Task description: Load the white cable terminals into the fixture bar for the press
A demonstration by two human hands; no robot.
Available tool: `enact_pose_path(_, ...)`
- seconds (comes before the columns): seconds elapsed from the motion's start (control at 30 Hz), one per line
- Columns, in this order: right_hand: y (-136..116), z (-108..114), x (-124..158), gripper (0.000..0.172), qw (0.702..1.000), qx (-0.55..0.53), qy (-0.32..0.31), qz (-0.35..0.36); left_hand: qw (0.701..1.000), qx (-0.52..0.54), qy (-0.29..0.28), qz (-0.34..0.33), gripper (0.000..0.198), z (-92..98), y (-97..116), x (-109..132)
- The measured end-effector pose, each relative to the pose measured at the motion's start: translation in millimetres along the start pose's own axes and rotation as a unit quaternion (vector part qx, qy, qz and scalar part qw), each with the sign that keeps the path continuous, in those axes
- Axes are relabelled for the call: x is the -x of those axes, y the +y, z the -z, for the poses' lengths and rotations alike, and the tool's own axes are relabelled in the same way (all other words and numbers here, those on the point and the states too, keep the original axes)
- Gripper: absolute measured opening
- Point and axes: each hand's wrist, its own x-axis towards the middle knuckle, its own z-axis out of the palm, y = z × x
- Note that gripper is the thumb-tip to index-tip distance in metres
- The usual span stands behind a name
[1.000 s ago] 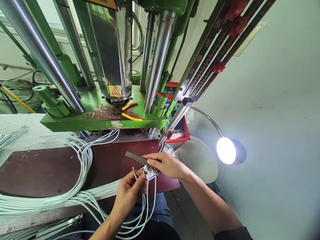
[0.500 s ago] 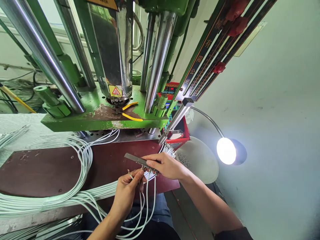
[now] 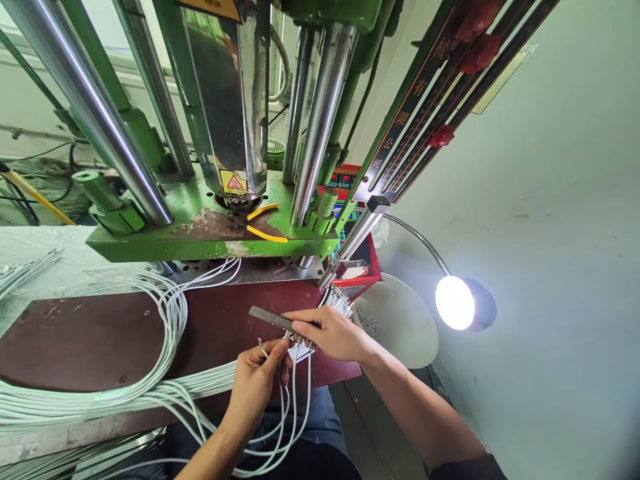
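Note:
My right hand (image 3: 333, 331) is closed on a flat grey metal bar (image 3: 270, 317) and holds it level over the dark red work board (image 3: 100, 337). Several white cables (image 3: 293, 400) hang from the bar's underside down to my lap. My left hand (image 3: 257, 380) sits just below the bar and pinches the metal end of one white cable (image 3: 261, 346) between thumb and fingers. The cable tip points up toward the bar, a little apart from it.
A green press (image 3: 210, 233) with chrome columns rises behind the board; yellow-handled pliers (image 3: 263, 223) lie on its base. A thick bundle of white cables (image 3: 100, 393) loops across the board. At right are a lit gooseneck lamp (image 3: 456, 301), a pale round dish (image 3: 400, 320) and a red control box (image 3: 367, 267).
My left hand has shifted the cable tip slightly left and up toward the bar. The right hand and the bar have barely moved.

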Motion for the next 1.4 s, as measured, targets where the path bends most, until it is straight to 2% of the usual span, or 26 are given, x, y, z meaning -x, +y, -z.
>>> enact_pose_path(0.17,0.3,-2.1,1.3,0.040,0.998,0.029,0.013,0.047,0.999,-0.025,0.006,0.024,0.043,0.6,4.0,-1.2)
enact_pose_path(0.33,1.3,3.2,-1.2,0.036,0.998,0.027,-0.030,0.038,0.996,-0.050,-0.052,0.059,0.043,1.4,7.1,-1.3)
enact_pose_path(0.5,4.9,10.5,-5.1,0.038,0.998,0.027,-0.064,0.007,0.995,0.037,-0.051,0.073,0.033,5.8,4.9,-3.3)
enact_pose_path(0.67,11.4,15.0,-6.7,0.039,0.996,-0.037,-0.076,-0.005,0.992,0.116,-0.043,0.016,0.037,12.2,3.0,-4.0)
enact_pose_path(0.8,11.1,17.5,-5.1,0.038,0.994,-0.074,-0.080,0.017,0.997,0.020,-0.060,-0.047,0.032,13.6,4.2,-2.3)
enact_pose_path(0.93,9.9,17.5,-4.3,0.036,0.995,-0.073,-0.062,0.009,0.995,-0.054,-0.052,-0.064,0.036,12.3,6.2,-1.2)
enact_pose_path(1.17,11.2,12.6,-5.6,0.040,0.997,-0.056,-0.049,0.002,0.997,-0.055,-0.033,-0.031,0.041,7.7,10.6,-0.8)
enact_pose_path(1.4,4.2,12.0,-5.1,0.042,0.999,-0.009,-0.034,-0.004,0.999,-0.044,-0.010,-0.026,0.046,5.9,11.9,-0.1)
